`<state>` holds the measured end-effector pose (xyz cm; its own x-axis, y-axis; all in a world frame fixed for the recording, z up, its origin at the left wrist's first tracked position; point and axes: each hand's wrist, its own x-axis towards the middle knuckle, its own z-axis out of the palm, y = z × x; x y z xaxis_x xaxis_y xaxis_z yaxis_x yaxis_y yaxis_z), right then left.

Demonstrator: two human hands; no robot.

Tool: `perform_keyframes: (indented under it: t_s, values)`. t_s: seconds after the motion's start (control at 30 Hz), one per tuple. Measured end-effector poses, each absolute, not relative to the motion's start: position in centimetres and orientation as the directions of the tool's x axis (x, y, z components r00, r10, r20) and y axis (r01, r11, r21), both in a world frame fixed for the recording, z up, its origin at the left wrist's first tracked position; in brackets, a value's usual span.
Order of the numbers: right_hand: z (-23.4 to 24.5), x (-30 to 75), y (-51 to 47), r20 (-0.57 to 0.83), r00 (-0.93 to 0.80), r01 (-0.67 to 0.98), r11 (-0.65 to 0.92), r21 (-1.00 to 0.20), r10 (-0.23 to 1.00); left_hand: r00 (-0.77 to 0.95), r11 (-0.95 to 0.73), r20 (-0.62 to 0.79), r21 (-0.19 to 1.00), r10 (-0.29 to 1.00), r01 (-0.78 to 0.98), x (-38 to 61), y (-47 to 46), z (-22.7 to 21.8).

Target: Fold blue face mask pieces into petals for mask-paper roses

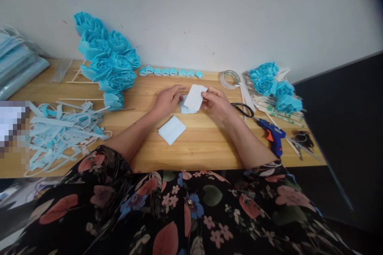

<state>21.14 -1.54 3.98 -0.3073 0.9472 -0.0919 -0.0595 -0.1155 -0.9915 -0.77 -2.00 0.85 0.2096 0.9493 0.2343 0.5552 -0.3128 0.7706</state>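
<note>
In the middle of the table, my right hand (216,102) pinches a small white rectangular fabric piece (195,96) at its right edge, thumb on top. Partly beneath it are pale blue fabric pieces (185,108). My left hand (168,100) is at their left edge with its index finger stretched out and its fingers apart; I cannot tell how firmly it touches them. Nearer to me lies a small stack of light blue fabric squares (172,129), turned at an angle. Along the back edge stand several small rolled blue pieces (165,71) in a row.
Blue fabric roses (110,55) on sticks stand back left, above a heap of cut strips and loops (66,135). Packed face masks (20,61) lie far left. At right are a tape roll (229,79), more blue roses (277,87), a blue glue gun (273,135) and scissors (243,109).
</note>
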Motion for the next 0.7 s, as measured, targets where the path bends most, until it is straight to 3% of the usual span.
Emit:
perform_keyframes:
  t_s: [0.17, 0.3, 0.43, 0.63, 0.7]
  values:
    - [2.2, 21.0, -1.0, -0.143, -0.239, 0.34, -0.055, -0.939, 0.96, 0.183, -0.293, 0.229, 0.787, 0.956, 0.543, -0.8, -1.9, 0.7]
    - [1.7, 21.0, -0.8, -0.094, -0.227, 0.453, 0.02, -0.891, 0.969, 0.188, -0.289, 0.223, 0.802, 0.957, 0.522, -0.8, -2.0, 0.7]
    - [2.1, 20.9, -1.0, -0.092, -0.252, 0.433, 0.028, -0.901, 0.963, 0.181, -0.291, 0.229, 0.807, 0.956, 0.513, -0.8, -2.0, 0.5]
    - [3.5, 20.9, -1.4, -0.069, -0.305, 0.122, -0.033, -0.992, 0.95, 0.168, -0.279, 0.223, 0.8, 0.96, 0.532, -0.8, -1.9, 0.5]
    - [3.5, 20.8, -1.4, -0.094, -0.32, 0.127, -0.056, -0.99, 0.943, 0.16, -0.279, 0.228, 0.788, 0.96, 0.549, -0.8, -1.9, 0.5]
